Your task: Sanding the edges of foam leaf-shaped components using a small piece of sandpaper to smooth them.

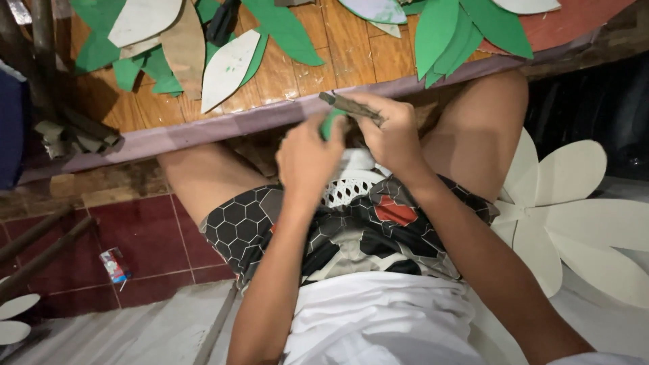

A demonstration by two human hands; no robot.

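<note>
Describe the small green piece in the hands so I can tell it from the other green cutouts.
Start at the wooden table strewn with green leaf cutouts, then drop just below its near edge. There the left hand and right hand meet. The small green piece is pinched between them, beside a brownish strip; alone among the greens, it is off the table.

Low wooden table (291,74) of warm brown planks, edged with a mauve strip, strewn with green and white paper leaves (230,67). Below, dark red floor tiles (145,240) with pale grout, meeting a grey concrete step (135,331). Large cream flower cutout (574,209) lying at right. Small printed packet (115,265) on the tiles. Dim, warm indoor light.
</note>
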